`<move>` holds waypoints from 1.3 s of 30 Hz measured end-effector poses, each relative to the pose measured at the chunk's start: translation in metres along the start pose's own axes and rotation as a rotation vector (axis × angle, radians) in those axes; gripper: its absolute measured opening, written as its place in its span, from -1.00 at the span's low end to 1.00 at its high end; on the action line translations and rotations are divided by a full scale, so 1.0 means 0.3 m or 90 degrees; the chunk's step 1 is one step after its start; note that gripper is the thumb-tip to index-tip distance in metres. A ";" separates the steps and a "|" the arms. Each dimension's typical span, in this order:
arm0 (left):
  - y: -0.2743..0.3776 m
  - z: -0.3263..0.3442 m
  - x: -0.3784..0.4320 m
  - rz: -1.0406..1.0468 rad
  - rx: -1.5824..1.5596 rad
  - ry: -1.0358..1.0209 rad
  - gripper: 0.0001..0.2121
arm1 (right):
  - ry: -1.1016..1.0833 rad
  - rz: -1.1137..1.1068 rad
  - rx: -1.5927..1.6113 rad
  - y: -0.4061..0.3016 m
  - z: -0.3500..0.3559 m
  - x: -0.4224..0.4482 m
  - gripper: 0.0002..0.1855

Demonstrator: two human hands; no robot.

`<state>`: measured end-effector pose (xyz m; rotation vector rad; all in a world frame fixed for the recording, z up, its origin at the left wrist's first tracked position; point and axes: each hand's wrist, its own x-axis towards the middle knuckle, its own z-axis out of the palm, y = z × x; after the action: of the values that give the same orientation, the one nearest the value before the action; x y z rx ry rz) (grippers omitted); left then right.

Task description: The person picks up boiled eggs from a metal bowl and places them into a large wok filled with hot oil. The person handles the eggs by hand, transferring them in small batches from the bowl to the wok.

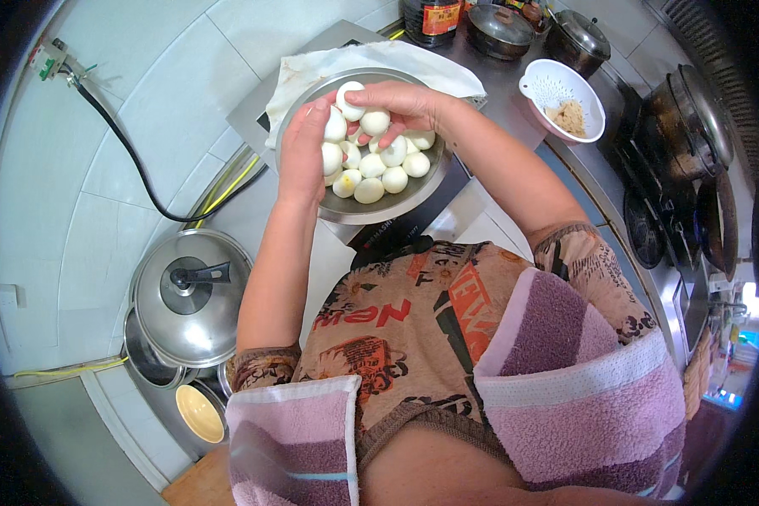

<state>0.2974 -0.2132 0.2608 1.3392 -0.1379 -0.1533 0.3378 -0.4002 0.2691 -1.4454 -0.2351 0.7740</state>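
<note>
Several peeled boiled eggs lie in a round stainless steel basin. One egg near the front has a yellow patch on it. Over the left side of the basin, my left hand cups peeled eggs against its palm. My right hand reaches in from the right, its thumb on an upper egg and its fingers around another egg. The hands nearly meet above the pile. Some fingers are hidden behind the eggs.
A white cloth lies behind the basin. A white colander holding light-brown crumbly stuff stands right, near lidded pots. Left are a large lidded steel pot and a black cable. A striped towel hangs over my chest.
</note>
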 end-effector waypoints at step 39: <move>-0.346 -0.218 -0.721 -0.438 -0.553 0.003 -0.50 | 0.165 -0.122 0.210 0.193 0.229 -0.507 -0.50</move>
<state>0.0941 -0.1327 0.1424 0.4701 0.3712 -0.7049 0.1659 -0.4404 0.2708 -1.1751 -0.0412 0.4393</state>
